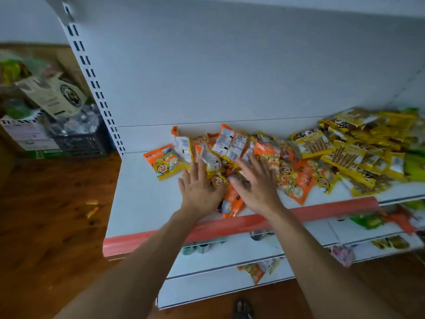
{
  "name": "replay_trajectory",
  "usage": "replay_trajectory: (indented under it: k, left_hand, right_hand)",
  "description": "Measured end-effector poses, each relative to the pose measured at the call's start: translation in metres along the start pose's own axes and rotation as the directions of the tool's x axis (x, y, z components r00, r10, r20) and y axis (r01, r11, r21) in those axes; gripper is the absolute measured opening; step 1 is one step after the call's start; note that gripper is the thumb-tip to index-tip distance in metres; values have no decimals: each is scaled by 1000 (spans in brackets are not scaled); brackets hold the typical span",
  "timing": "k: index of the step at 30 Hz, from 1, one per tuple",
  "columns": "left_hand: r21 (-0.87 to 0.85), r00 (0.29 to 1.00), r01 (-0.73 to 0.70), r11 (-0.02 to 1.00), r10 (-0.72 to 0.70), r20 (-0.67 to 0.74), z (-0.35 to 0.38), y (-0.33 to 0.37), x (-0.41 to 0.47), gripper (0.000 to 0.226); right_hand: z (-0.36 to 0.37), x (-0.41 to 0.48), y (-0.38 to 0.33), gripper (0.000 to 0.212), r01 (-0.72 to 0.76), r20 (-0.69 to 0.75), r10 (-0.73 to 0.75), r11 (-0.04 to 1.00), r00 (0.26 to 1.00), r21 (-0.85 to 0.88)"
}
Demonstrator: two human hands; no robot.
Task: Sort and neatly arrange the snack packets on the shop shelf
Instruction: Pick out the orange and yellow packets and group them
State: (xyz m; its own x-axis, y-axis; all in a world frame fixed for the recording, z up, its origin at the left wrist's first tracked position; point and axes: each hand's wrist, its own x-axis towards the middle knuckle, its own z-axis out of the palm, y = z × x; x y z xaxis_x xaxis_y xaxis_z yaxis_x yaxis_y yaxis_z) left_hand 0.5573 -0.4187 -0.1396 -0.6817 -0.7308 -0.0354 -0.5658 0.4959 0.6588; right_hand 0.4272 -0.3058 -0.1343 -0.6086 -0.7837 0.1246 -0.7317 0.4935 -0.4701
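A loose heap of orange snack packets [296, 178] with a cartoon face lies on the white shelf [142, 194], some turned face down. One orange packet [163, 162] lies apart at the left of the heap. Yellow packets [345, 155] showing brown sticks are piled to the right. My left hand [200, 187] lies flat with spread fingers on the heap's near-left edge. Beside it, my right hand [257, 183] lies flat with straight fingers on the middle of the orange packets. Neither hand grips a packet.
A red strip [230, 224] runs along the shelf's front edge. Lower shelves [230, 268] hold a few more packets. Green packets [414, 166] lie at the far right. Boxes and a dark crate [78, 141] stand on the wooden floor [53, 222] to the left, with scraps on it.
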Motion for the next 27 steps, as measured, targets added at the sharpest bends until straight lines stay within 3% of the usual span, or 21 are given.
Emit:
replay_trajectory:
  k: [2, 4, 7, 9, 10, 13, 15, 17, 20, 23, 25, 27]
  left_hand:
    - [11, 998, -27, 1000, 26, 64, -4, -3, 6, 84]
    - [-42, 996, -84, 996, 85, 26, -13, -13, 7, 77]
    - [-205, 946, -201, 958, 135, -294, -31, -28, -5, 61]
    - [-166, 864, -224, 960, 117, -489, -41, -40, -6, 56]
    - [-153, 856, -184, 971, 82, -511, -46, -46, -2, 60]
    - [-202, 955, 67, 977, -122, -271, -62, -60, 21, 93]
    - [-214, 979, 122, 969, -153, -136, -64, -59, 36, 108]
    - [-168, 988, 110, 980, -127, -91, -59, -50, 50, 104]
    - [-125, 997, 5, 992, -14, -71, -47, -36, 61, 90]
    - [-173, 981, -146, 974, 120, -151, -32, -25, 56, 79]
    - [-275, 961, -202, 940, 137, -238, -22, -19, 52, 62]
    - [-356, 958, -198, 913, 105, -266, -14, -11, 49, 59]
  right_hand:
    - [-1, -5, 1, 70, -2, -39, 1, 1000, 999, -13]
    - [3, -12, -2, 87, -9, -53, 5, 997, 999, -75]
    - [16, -20, -10, 110, -58, -43, 51, 983, 998, -173]
    - [21, -18, -13, 115, -81, -22, 78, 976, 997, -204]
    - [21, -17, -14, 115, -88, -13, 87, 975, 996, -206]
    - [19, -15, -16, 107, -99, -5, 100, 973, 995, -207]
    - [17, -15, -19, 96, -99, -24, 96, 969, 995, -228]
    - [15, -16, -21, 84, -103, -62, 90, 961, 994, -256]
    - [11, -18, -23, 67, -99, -133, 61, 950, 989, -295]
    - [7, -21, -22, 51, -70, -204, 16, 964, 979, -258]
    - [5, -22, -19, 46, -45, -228, -12, 969, 974, -244]
    - [2, -22, -13, 48, -28, -242, -28, 974, 970, -224]
